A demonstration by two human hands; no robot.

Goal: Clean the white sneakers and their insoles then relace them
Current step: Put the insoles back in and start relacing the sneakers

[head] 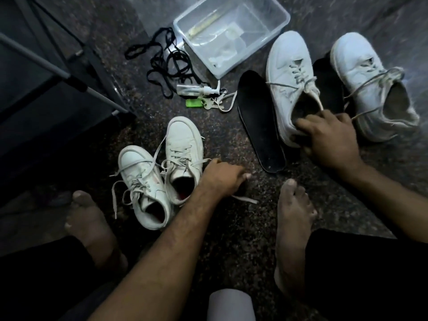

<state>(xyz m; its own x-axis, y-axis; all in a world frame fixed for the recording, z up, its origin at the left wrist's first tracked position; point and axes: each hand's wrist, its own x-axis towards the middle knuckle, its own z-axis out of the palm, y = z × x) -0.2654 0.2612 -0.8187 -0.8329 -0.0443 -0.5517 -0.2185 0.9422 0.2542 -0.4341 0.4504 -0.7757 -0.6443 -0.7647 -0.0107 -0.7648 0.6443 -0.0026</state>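
1. The right hand [328, 137], right of centre in the frame, has its fingers curled over the heel rim of a large white lace-up sneaker [289, 77], gripping it.
2. A flat black foam insole [257, 119] lies on the dark speckled stone floor [231, 228] just left of that sneaker; a second large white sneaker [370, 89] sits at the far right.
3. The left hand [222, 177], at centre frame, is loosely curled beside a pair of smaller white high-top sneakers [162, 172]; whether it pinches a lace, I cannot tell.
4. At the top of the frame sit a clear plastic tub [275, 31], loose black laces [162, 59], a small clear spray bottle [196, 89] and keys with a green tag [196, 104].
5. Bare feet rest on the floor at the lower left and lower right.
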